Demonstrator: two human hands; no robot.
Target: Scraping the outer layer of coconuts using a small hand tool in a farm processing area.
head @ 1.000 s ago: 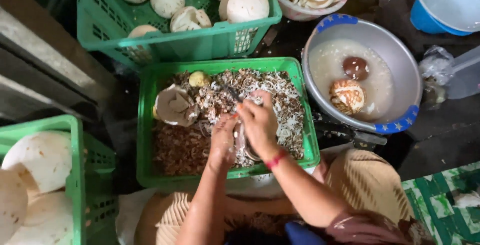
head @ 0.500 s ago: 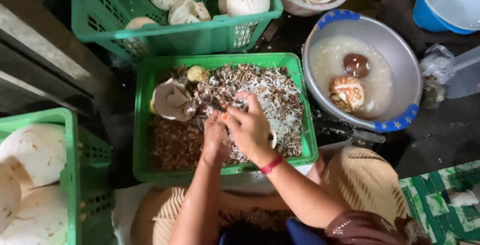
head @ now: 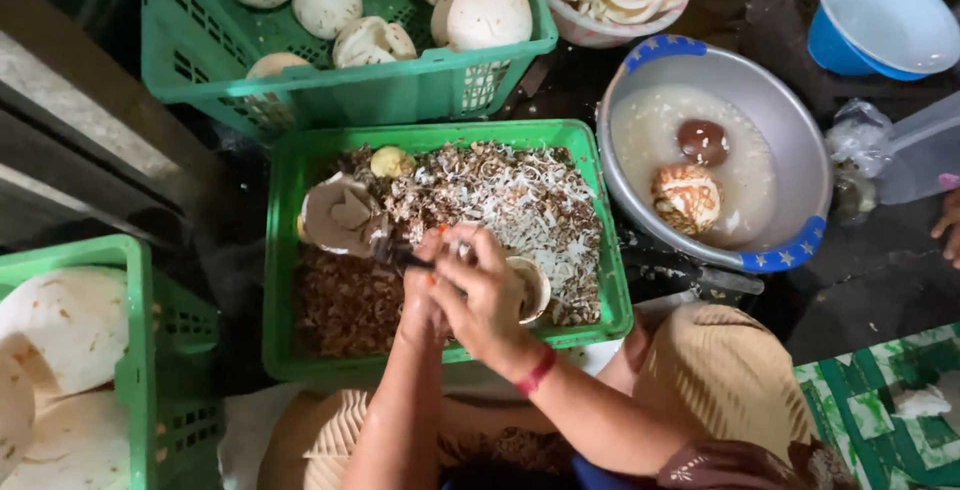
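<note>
Here, three green crates (head: 300,250) and one metal basin (head: 790,150) surround both hands. The right hand (head: 490,300) grips a pale, cup-shaped coconut piece (head: 530,288) over the middle crate; the left hand (head: 425,300) is clenched around a dark tool (head: 400,255).

Both hands (head: 465,295) peel coconut (head: 528,288) over green crate (head: 440,138).
</note>
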